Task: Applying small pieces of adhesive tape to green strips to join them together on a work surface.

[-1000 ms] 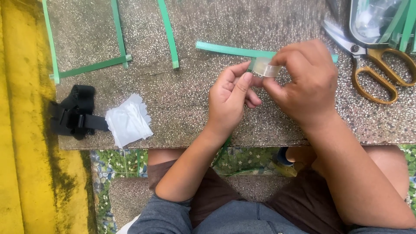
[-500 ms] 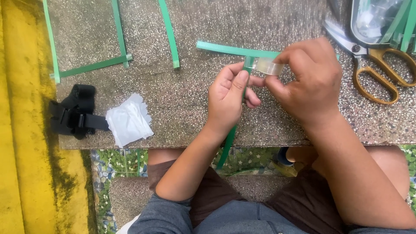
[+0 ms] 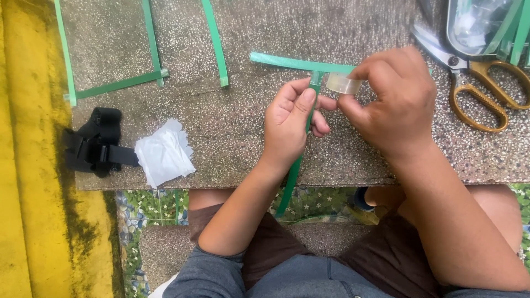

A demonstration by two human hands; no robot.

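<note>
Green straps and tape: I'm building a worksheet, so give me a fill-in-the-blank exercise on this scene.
1. The right hand pinches a small roll of clear ____.
2. The left hand holds a ____ strap.
3. The scissors have ____ handles.
4. Beside the black strap bundle lies a crumpled ____ sheet.

Missing words: tape; green; golden; white

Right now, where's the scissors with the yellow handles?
Head view, far right of the stone slab: the scissors with yellow handles lie just right of the right hand, below a clear bag.
</note>
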